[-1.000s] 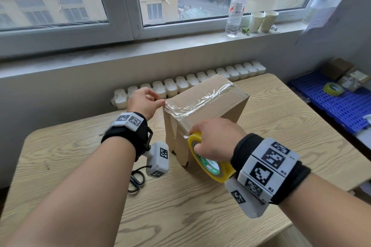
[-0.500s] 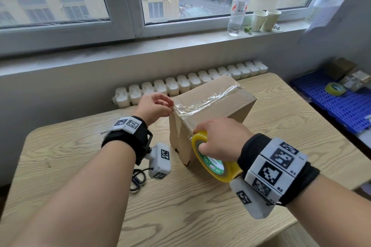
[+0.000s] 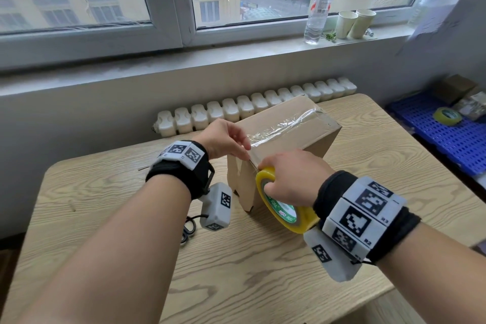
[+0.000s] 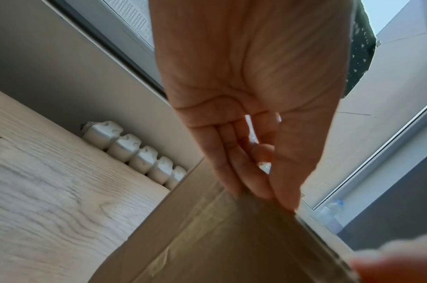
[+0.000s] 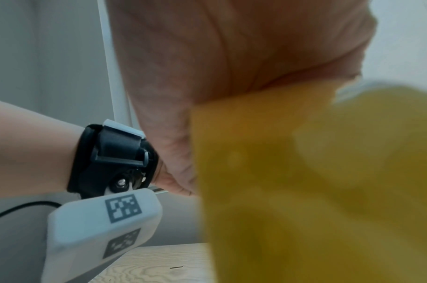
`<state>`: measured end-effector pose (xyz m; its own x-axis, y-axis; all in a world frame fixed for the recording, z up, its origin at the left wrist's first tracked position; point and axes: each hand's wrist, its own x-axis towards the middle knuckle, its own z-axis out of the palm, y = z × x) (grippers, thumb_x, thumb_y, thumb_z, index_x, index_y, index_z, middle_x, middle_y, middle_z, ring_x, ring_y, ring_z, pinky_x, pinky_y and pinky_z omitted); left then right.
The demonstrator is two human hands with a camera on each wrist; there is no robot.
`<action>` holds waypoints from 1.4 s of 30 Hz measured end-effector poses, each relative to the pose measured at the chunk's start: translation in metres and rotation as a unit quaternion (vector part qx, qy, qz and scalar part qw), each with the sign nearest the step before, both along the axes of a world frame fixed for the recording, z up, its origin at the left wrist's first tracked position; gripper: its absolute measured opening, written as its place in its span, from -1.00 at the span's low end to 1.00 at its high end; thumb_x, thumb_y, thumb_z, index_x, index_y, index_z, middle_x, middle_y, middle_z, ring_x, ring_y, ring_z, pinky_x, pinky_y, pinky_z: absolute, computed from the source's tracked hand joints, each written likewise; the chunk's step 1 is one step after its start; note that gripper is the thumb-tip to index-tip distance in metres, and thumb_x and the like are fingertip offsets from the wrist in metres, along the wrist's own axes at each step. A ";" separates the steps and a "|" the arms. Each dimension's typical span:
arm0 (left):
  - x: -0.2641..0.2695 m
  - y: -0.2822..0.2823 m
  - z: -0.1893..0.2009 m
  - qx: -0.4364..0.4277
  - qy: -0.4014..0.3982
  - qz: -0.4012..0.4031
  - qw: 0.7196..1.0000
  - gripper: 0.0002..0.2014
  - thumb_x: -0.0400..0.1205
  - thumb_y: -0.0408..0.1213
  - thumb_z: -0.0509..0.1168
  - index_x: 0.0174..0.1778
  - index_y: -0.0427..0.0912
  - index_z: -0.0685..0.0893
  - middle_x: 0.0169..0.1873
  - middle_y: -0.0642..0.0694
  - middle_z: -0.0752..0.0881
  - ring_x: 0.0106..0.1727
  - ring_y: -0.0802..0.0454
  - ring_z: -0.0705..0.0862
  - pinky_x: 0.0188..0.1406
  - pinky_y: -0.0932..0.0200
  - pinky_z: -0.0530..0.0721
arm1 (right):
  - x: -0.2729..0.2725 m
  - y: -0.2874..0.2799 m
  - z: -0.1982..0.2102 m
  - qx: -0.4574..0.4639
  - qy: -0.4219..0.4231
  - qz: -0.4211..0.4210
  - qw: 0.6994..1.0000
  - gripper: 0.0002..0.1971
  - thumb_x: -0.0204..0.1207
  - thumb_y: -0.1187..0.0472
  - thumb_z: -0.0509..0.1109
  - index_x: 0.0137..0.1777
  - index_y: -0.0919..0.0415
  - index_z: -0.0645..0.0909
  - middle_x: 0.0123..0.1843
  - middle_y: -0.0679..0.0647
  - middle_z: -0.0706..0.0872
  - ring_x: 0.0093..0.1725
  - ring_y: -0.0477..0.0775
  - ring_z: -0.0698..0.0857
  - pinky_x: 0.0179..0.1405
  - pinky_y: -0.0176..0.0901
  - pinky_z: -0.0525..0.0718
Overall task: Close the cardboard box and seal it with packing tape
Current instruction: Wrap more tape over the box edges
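Fingers (image 4: 246, 178) of our left hand (image 3: 223, 139) lie straight and together, tips pressing the glossy tape strip (image 3: 284, 127) at the near top edge of the brown cardboard box (image 3: 289, 144), which stands mid-surface (image 3: 105, 192) toward the far edge. Our right hand (image 3: 292, 176) curls round the yellow tape roll (image 3: 284, 208) just beside the box's near corner.
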<state>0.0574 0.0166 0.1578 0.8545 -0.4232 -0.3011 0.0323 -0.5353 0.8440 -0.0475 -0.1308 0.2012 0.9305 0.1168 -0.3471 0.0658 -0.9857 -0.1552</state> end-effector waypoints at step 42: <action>-0.056 -0.048 -0.011 0.219 -0.074 0.175 0.957 -0.69 0.45 0.05 0.49 -0.31 -0.16 0.81 -0.36 -0.02 0.81 -0.19 0.06 0.78 -0.02 -0.01 0.76 | -0.010 -0.031 -0.038 0.295 0.027 -0.134 0.946 -0.29 0.42 -0.16 0.48 0.42 0.23 0.34 0.09 0.01 0.54 0.04 0.02 0.56 -0.10 -0.15 0.52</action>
<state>0.0018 -0.0314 0.1467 0.9679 0.0367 -0.2485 0.1722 -0.8172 0.5501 -0.0579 -0.1618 0.1631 0.9372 0.0665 -0.3423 -0.1981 -0.7063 -0.6796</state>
